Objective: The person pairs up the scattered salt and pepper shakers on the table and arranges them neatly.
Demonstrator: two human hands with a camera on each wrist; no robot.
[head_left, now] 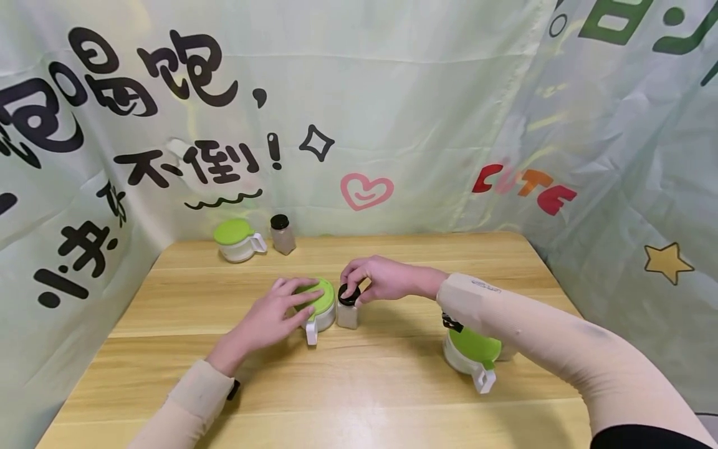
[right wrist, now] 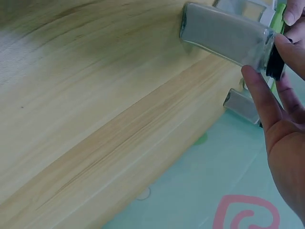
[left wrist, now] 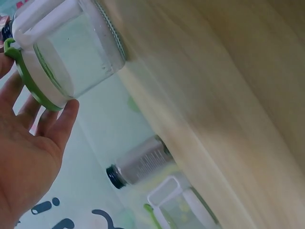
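The head view shows the left hand (head_left: 275, 315) half open, its bent fingers gripping the green lid (head_left: 325, 301) of the jar (head_left: 326, 320) beneath them. The right hand (head_left: 384, 277), nearly closed, pinches the black cap (head_left: 349, 295) of the bottle (head_left: 348, 316) under its fingertips. Jar and bottle stand side by side between the hands; an even, upright hold should keep them from knocking.

The right hand (right wrist: 288, 133) pinches a glass jar (right wrist: 224, 38) at its black-capped end.
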